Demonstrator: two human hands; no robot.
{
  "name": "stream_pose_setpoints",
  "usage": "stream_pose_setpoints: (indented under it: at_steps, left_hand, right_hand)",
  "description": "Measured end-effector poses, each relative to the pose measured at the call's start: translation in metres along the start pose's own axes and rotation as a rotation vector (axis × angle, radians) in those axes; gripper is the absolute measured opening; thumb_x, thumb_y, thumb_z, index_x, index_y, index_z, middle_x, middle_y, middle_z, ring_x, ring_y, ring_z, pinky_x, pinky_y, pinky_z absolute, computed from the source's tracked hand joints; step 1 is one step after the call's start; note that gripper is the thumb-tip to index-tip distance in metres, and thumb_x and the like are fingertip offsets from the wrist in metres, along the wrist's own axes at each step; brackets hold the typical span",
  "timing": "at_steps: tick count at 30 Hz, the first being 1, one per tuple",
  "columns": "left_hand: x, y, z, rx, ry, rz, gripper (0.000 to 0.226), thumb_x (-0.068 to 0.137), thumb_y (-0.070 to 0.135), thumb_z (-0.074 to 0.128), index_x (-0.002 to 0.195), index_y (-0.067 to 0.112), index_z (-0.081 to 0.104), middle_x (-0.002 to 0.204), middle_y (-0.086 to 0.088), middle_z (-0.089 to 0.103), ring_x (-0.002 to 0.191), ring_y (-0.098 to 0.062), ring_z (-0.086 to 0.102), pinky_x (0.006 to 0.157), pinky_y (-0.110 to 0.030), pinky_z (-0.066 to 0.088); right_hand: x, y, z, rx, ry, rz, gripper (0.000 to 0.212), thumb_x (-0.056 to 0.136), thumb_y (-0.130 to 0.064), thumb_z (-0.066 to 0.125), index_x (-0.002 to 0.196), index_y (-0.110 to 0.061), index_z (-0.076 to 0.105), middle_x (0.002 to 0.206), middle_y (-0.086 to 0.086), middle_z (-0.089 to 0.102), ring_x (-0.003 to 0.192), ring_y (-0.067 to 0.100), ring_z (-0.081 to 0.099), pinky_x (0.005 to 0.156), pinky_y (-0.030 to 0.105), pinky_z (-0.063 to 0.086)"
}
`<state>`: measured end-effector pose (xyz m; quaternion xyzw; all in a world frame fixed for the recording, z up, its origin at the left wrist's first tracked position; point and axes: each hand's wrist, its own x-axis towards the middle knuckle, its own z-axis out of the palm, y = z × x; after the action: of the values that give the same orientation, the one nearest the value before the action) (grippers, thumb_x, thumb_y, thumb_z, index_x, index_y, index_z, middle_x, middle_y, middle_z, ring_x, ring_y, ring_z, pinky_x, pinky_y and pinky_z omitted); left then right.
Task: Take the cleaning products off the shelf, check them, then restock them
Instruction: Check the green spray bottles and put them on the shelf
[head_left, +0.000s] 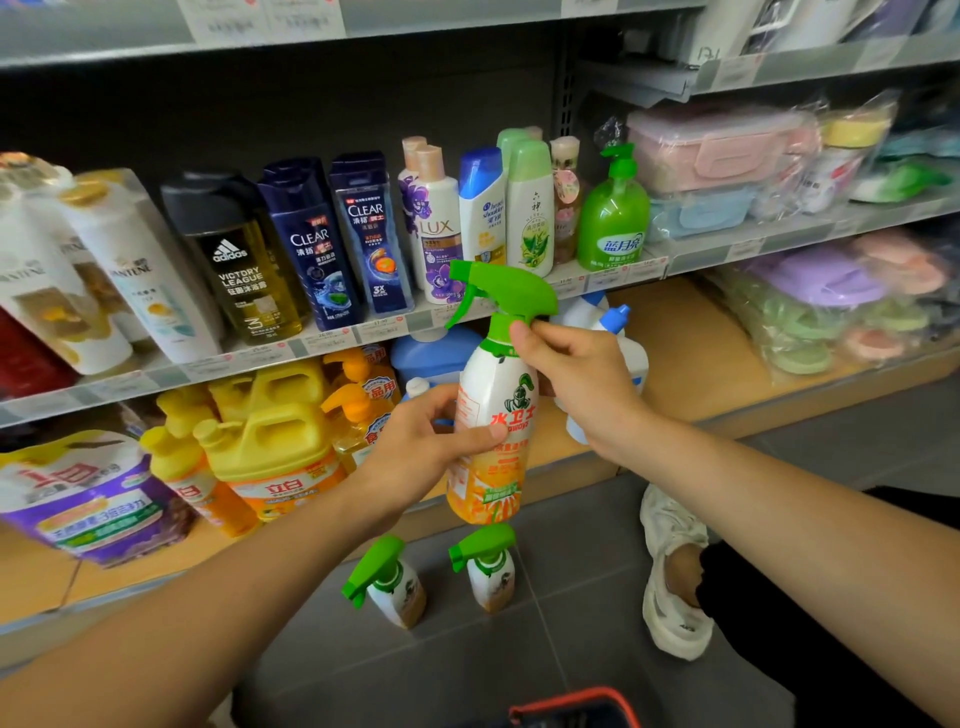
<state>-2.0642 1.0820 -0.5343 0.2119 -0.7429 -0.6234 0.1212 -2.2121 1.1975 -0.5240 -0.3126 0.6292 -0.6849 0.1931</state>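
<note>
A white and orange spray bottle (493, 415) with a green trigger head is held upright in front of the lower shelf. My left hand (431, 441) grips its body from the left, thumb across the label. My right hand (571, 374) pinches the neck just under the green trigger. Two more spray bottles of the same kind stand on the grey floor tiles below, one on the left (389, 587) and one on the right (488, 571).
The wooden bottom shelf (691, 364) carries yellow detergent jugs (270, 431), a purple refill bag (93, 504) and white bottles with blue caps (608, 322). Shampoo bottles line the shelf above. My shoe (670, 577) rests on the floor at right; a red-rimmed basket (571, 709) is at the bottom edge.
</note>
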Motion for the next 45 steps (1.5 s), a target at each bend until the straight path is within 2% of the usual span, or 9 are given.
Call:
stream_pose_setpoints:
  at_steps: [8,12,17,24,29,32,36,39,45]
  left_hand:
    - [-0.011,-0.002,-0.012,-0.263,-0.043,-0.06,0.048,0.085,0.034,0.069,0.127,0.01,0.064,0.117,-0.009,0.074,0.108,-0.026,0.072,0.082,-0.033,0.06]
    - [-0.015,0.002,-0.021,-0.481,-0.001,-0.077,0.043,0.087,0.035,0.066,0.119,0.007,0.066,0.109,-0.012,0.076,0.102,-0.024,0.074,0.076,-0.032,0.06]
    - [-0.02,0.001,-0.027,-0.597,-0.028,-0.082,0.045,0.092,0.036,0.061,0.124,0.005,0.063,0.117,-0.014,0.073,0.109,-0.027,0.071,0.083,-0.039,0.061]
    - [-0.022,-0.011,-0.049,-0.157,0.149,-0.131,0.043,0.076,0.04,0.075,0.106,0.009,0.075,0.105,-0.012,0.077,0.103,-0.034,0.072,0.081,-0.035,0.062]
    - [-0.024,-0.02,-0.058,0.349,0.369,0.059,0.033,0.066,0.047,0.088,0.07,0.017,0.075,0.065,-0.001,0.073,0.06,-0.019,0.069,0.056,-0.034,0.056]
    - [-0.02,-0.02,-0.06,0.608,0.372,0.322,0.044,0.062,0.047,0.09,0.094,0.023,0.07,0.087,0.008,0.067,0.079,-0.005,0.063,0.066,-0.027,0.054]
    - [-0.018,-0.019,-0.057,0.472,0.014,0.37,0.078,0.073,0.038,0.088,0.142,0.025,0.054,0.132,0.013,0.06,0.125,-0.008,0.057,0.102,-0.032,0.051]
    - [-0.019,-0.021,-0.058,0.316,-0.153,0.337,0.076,0.079,0.023,0.086,0.146,0.022,0.049,0.133,0.009,0.065,0.125,-0.013,0.061,0.102,-0.033,0.053]
    - [-0.021,-0.021,-0.055,0.244,-0.061,0.336,0.072,0.078,0.022,0.086,0.141,0.02,0.05,0.13,0.001,0.066,0.12,-0.021,0.064,0.098,-0.041,0.056]
  right_hand:
    - [-0.016,0.0,-0.022,-0.056,-0.272,0.24,0.04,0.089,-0.023,0.071,0.128,-0.017,0.066,0.112,0.002,0.076,0.103,0.02,0.072,0.088,0.038,0.06]
    - [-0.042,0.009,-0.017,-0.122,-0.542,0.378,0.053,0.074,-0.03,0.08,0.124,-0.031,0.061,0.119,-0.001,0.073,0.111,0.018,0.069,0.091,0.04,0.058]
    - [-0.051,0.016,-0.002,0.017,-0.48,0.307,0.069,0.062,-0.024,0.088,0.125,-0.02,0.059,0.117,0.004,0.073,0.11,0.021,0.069,0.093,0.039,0.058]
    - [-0.038,0.013,-0.009,-0.009,-0.264,0.162,0.068,0.064,-0.003,0.09,0.121,-0.027,0.062,0.112,-0.001,0.073,0.104,0.015,0.07,0.081,0.027,0.059]
    - [-0.031,-0.002,-0.009,-0.197,-0.212,0.026,0.068,0.065,-0.008,0.091,0.123,-0.03,0.062,0.117,-0.003,0.067,0.106,0.013,0.068,0.084,0.031,0.061]
    - [-0.028,-0.013,-0.005,-0.269,-0.233,-0.061,0.069,0.067,-0.008,0.091,0.125,-0.028,0.061,0.12,-0.003,0.065,0.111,0.012,0.065,0.087,0.033,0.06]
    - [-0.032,-0.017,0.002,-0.244,-0.338,-0.089,0.071,0.068,-0.002,0.089,0.127,-0.029,0.059,0.123,-0.003,0.066,0.115,0.014,0.063,0.092,0.038,0.058]
    - [-0.035,-0.019,0.006,-0.168,-0.386,-0.095,0.065,0.073,0.001,0.085,0.128,-0.024,0.061,0.128,-0.002,0.066,0.12,0.015,0.062,0.095,0.045,0.057]
    - [-0.038,-0.014,0.01,-0.372,-0.492,-0.279,0.053,0.091,-0.008,0.069,0.142,-0.019,0.053,0.158,-0.006,0.038,0.148,0.006,0.03,0.116,0.042,0.039]
